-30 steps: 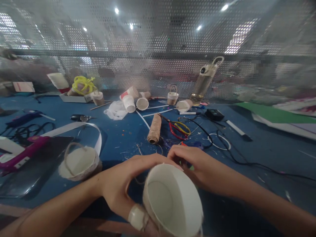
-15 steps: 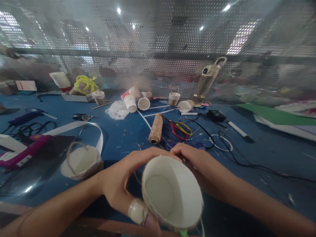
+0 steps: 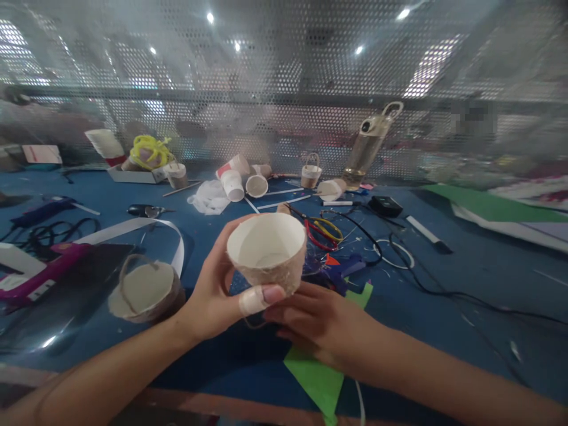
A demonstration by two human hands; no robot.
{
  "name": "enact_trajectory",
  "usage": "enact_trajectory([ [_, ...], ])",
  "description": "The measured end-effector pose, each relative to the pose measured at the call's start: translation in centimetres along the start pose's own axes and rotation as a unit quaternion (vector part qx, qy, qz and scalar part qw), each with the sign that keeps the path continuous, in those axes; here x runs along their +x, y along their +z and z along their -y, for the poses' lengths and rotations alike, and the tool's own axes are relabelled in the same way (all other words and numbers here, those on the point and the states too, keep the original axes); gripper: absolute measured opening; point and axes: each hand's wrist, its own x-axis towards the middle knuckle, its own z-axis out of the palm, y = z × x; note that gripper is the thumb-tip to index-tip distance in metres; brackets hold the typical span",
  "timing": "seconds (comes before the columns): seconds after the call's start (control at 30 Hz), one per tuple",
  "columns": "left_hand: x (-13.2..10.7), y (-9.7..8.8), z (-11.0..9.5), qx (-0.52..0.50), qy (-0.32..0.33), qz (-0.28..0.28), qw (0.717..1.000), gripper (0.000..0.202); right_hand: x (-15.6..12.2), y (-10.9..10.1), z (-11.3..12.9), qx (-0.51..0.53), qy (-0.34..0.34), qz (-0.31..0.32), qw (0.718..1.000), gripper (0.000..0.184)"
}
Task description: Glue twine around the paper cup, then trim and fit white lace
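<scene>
A white paper cup (image 3: 266,269), its outside wrapped in brown twine, is tilted in my left hand (image 3: 222,290). The fingers curl behind it and the thumb, with a bandage (image 3: 252,300), presses its near side. My right hand (image 3: 319,322) is closed low beside the cup's base. A thin loop of twine (image 3: 256,325) hangs under the cup and runs to its fingertips. Under that hand lies green paper (image 3: 315,378). A blue glue gun (image 3: 339,272) with an orange tip is just behind it. A twine-covered basket (image 3: 146,290) with a handle stands left of my left hand.
A magenta glue gun (image 3: 44,275) lies at left by a white paper strip (image 3: 177,251). Behind are scissors (image 3: 322,234), paper cups (image 3: 233,184), a small basket (image 3: 310,174) and a bottle (image 3: 368,148). Black cable (image 3: 444,299) crosses the right side near green sheets (image 3: 497,207).
My left hand has raised the cup away from me and turned it more upright, so its wrapped side shows. My right hand has come down and nearer, below the cup. The green paper and blue glue gun are now uncovered.
</scene>
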Motion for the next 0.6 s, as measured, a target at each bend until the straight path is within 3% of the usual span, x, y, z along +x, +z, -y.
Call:
enact_trajectory([
  [0.1,0.1,-0.1,0.2,0.009,-0.002,0.022,1.0,0.068,0.0,1.1,0.5,-0.073,-0.03,0.009,0.997,0.017],
  [0.2,0.2,-0.2,0.3,0.008,-0.012,0.019,1.0,0.067,-0.1,1.0,0.8,-0.117,-0.017,0.027,0.993,0.019],
  [0.27,0.4,-0.1,0.4,-0.006,-0.026,0.008,1.0,0.063,-0.2,0.2,0.9,-0.067,0.018,0.042,0.997,0.024],
  [0.33,0.8,0.0,0.6,-0.033,-0.031,-0.004,0.999,0.056,-0.3,-1.0,0.8,0.052,0.086,0.042,0.994,0.025],
  [0.43,1.4,0.2,0.8,-0.075,-0.05,-0.019,0.996,0.048,-0.6,-2.8,0.5,0.246,0.186,-0.024,0.951,0.022],
  [0.6,1.9,0.8,0.4,-0.096,-0.161,0.012,0.982,0.051,-1.2,-3.7,-0.2,0.501,0.222,-0.152,0.823,0.021],
])
